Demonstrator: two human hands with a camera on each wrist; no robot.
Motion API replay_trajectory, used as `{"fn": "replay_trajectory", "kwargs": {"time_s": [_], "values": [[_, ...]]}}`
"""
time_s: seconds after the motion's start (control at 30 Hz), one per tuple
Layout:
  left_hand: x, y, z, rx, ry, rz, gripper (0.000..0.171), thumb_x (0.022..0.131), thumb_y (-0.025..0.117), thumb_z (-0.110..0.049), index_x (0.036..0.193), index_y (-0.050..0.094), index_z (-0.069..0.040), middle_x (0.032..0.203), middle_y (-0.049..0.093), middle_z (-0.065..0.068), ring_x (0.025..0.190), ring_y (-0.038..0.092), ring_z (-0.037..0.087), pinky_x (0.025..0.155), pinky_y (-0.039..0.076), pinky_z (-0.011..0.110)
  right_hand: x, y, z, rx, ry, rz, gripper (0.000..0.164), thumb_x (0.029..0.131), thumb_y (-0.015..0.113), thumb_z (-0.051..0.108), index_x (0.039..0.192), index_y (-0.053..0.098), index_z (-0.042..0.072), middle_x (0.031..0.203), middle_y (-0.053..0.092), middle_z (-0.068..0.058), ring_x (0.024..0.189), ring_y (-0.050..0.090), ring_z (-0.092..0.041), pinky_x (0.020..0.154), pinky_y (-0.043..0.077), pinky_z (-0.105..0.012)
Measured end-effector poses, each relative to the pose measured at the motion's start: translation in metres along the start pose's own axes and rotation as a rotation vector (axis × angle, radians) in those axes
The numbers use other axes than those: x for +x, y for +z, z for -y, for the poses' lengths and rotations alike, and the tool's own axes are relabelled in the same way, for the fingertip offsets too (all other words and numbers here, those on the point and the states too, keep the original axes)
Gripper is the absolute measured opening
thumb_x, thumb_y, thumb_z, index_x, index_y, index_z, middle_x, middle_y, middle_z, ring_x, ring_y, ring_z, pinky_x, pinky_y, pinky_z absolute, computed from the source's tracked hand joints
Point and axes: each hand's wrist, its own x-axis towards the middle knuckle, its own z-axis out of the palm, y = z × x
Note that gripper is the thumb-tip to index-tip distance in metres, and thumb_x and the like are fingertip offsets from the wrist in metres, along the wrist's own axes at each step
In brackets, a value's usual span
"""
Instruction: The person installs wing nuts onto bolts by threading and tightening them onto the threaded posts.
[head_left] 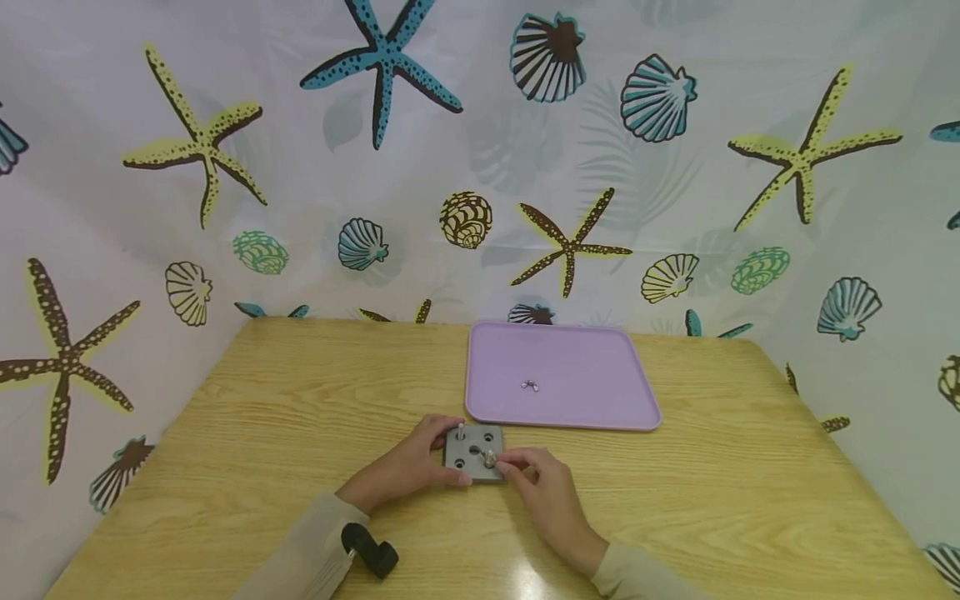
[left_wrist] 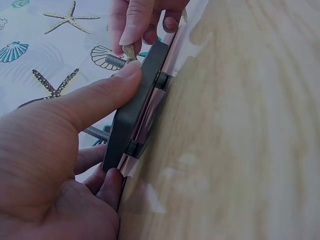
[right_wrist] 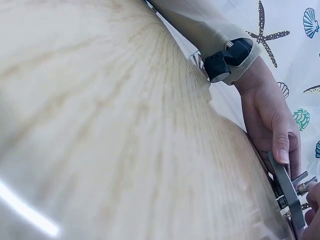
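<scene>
A square grey metal plate point(head_left: 474, 437) with several holes lies on the table. My left hand point(head_left: 408, 462) grips its left side, with the thumb point(left_wrist: 102, 100) along the near edge and the other fingers round the far side. A threaded bolt point(head_left: 461, 431) stands up at the plate's far left corner. At the near right corner my right hand point(head_left: 551, 496) pinches a metal wing nut point(head_left: 490, 459) between thumb and fingertips. In the left wrist view the wing nut point(left_wrist: 130, 52) is right at a second threaded bolt point(left_wrist: 115, 61). Short black feet point(left_wrist: 161, 80) show under the plate.
Just beyond the plate lies a lilac tray point(head_left: 600, 408), with another wing nut point(head_left: 530, 385) on it. The wooden table point(head_left: 337, 375) ends at a curtain point(head_left: 420, 200) printed with starfish and shells. A black camera mount point(head_left: 369, 550) sits on the left sleeve.
</scene>
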Motion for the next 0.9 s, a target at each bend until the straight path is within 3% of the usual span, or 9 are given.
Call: {"fn": "replay_trajectory", "kwargs": {"time_s": [0.47,0.63,0.9], "values": [[0.0022,0.0018,0.0030,0.011,0.037,-0.009,0.090,0.068,0.080,-0.045,0.141,0.035,-0.016,0.134,0.032,0.004,0.125,0.037,0.022,0.105,0.031,0.036,0.0039,0.0068,-0.0017,0.052,-0.003,0.024,0.034,0.077,0.075,0.026,0.107,0.066,0.012,0.100,0.063,0.005,0.084,0.058,-0.015,0.067,0.051,-0.024],[0.0025,0.0020,0.0030,0.016,0.039,-0.010,0.091,0.067,0.080,-0.045,0.141,0.035,-0.016,0.134,0.033,0.003,0.125,0.037,0.021,0.106,0.030,0.035,0.0042,0.0072,-0.0024,0.031,-0.012,0.017,0.028,0.079,0.073,0.027,0.104,0.067,0.015,0.101,0.063,0.008,0.084,0.058,-0.013,0.068,0.050,-0.025],[0.0005,0.0000,0.0005,0.027,0.031,-0.005,0.089,0.069,0.080,-0.043,0.141,0.034,-0.018,0.136,0.031,0.003,0.127,0.035,0.023,0.106,0.031,0.035,0.0030,0.0019,-0.0017,0.009,-0.025,0.005,0.012,0.085,0.067,0.012,0.095,0.070,0.016,0.094,0.066,0.012,0.079,0.059,-0.006,0.067,0.050,-0.024]]}}
